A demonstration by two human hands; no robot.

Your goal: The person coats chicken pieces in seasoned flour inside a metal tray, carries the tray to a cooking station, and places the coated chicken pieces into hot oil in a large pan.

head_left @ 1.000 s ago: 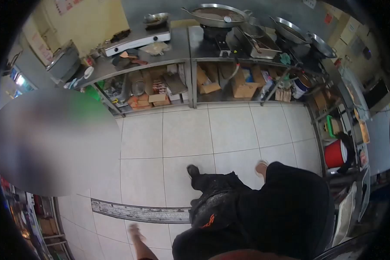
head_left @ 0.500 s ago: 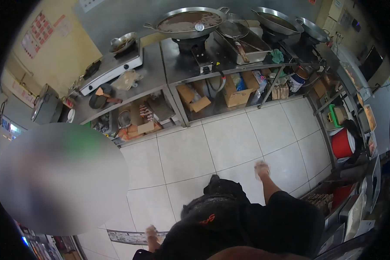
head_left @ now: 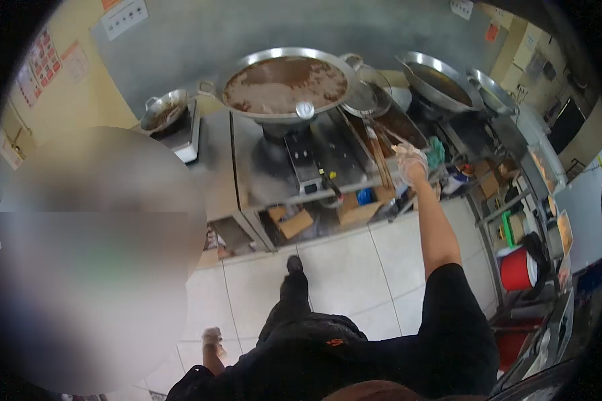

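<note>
My right hand, in a clear plastic glove, reaches over the front edge of a rectangular metal tray. Thin metal rods, perhaps tongs, run through the tray toward its fingers. Whether the fingers grip them I cannot tell. Just left of this hand, the wooden handle of a round mesh strainer sticks out past the tray. A bunched green cloth or bag lies to its right. Low at my left side hangs my gloved left hand, thumb apart from the fingers, holding nothing I can see.
A large wok of brown, foamy liquid stands on a burner, a round dial at its rim. Further woks are at the right, a small pan at the left. Blurred areas cover the left side. A red bucket sits on the right rack.
I have moved closer to the steel counter. My right hand has gone from above the floor up and forward to the tray. The left hand still hangs low, and the blurred area has grown.
</note>
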